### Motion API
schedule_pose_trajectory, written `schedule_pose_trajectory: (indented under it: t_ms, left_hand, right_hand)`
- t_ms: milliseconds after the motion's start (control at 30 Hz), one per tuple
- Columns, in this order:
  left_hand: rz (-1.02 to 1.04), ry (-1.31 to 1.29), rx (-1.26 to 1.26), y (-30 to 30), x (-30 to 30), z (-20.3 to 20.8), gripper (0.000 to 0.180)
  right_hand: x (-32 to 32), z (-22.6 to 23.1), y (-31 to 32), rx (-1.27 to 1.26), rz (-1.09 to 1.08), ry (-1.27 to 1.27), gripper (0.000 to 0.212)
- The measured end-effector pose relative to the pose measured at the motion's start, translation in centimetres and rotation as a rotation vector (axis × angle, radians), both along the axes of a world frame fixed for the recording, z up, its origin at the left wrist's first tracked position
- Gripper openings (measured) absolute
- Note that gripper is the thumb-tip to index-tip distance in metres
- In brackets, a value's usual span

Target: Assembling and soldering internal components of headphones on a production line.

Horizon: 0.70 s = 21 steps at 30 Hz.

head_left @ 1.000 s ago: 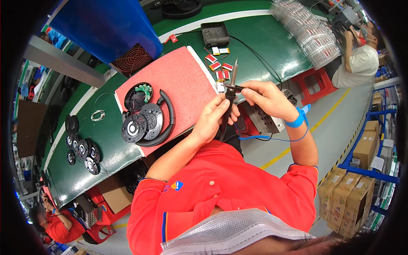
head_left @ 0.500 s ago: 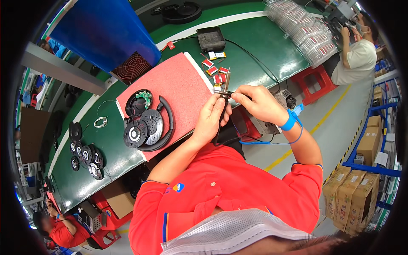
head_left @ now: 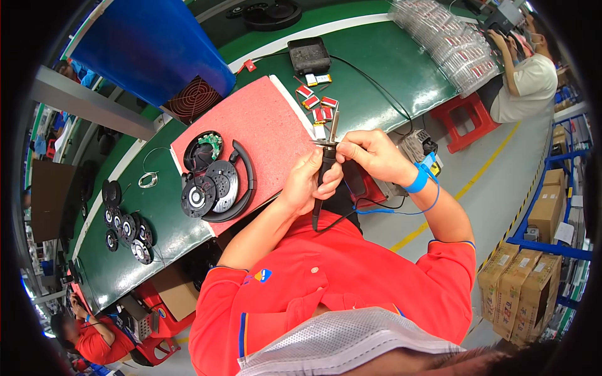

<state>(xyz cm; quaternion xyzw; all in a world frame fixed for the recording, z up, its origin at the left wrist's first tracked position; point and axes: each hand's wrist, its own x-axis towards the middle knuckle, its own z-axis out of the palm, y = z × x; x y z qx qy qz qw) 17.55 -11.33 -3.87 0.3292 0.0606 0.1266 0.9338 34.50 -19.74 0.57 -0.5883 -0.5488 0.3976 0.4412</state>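
Just past the front edge of the pink foam mat (head_left: 263,119), my left hand (head_left: 306,182) is closed round the black handle of a soldering iron (head_left: 327,161), its metal tip pointing away from me. My right hand (head_left: 371,153) pinches at the collar where handle meets metal barrel. A thin dark piece crosses the iron there, and I cannot make out what it is. A black headphone (head_left: 248,178) lies on the mat with its ear cups apart; one cup shows a green circuit board (head_left: 213,146). Several small red and silver battery packs (head_left: 318,113) lie beyond the iron tip.
A black tray (head_left: 309,55) sits on the green table (head_left: 376,69), with a cable running past it. Loose round speaker parts (head_left: 128,229) lie at left. A blue fan-fitted box (head_left: 150,50) stands behind the mat. Stacked clear trays (head_left: 445,47) and a co-worker (head_left: 523,81) are at far right.
My left fingers have loosened and shifted a little lower, showing more of the iron's black handle. My right hand stays at the collar, slightly lower. The co-worker at right has moved their arms.
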Motion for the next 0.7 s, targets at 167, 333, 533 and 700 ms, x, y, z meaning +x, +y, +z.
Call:
schedule_pose_trajectory:
  t_ms: [167, 333, 533, 700]
  left_hand:
    - [-0.012, -0.037, -0.043, 0.3, -0.2, 0.2, 0.036]
    - [0.186, 0.06, 0.126, 0.4, 0.1, 0.8, 0.034]
    - [0.301, 0.101, 0.306, 0.1, 0.7, -0.5, 0.024]
    - [0.351, 0.156, 0.388, -0.3, 0.8, -0.8, 0.022]
  right_hand:
    - [0.9, 0.4, 0.3, -0.01, 0.073, 0.025, 0.024]
    - [3.0, 0.8, -1.4, -0.05, -0.134, -0.129, 0.022]
    - [2.4, 3.1, -1.3, -0.033, -0.291, -0.206, 0.023]
    - [1.7, 4.2, -0.8, -0.047, -0.301, -0.222, 0.025]
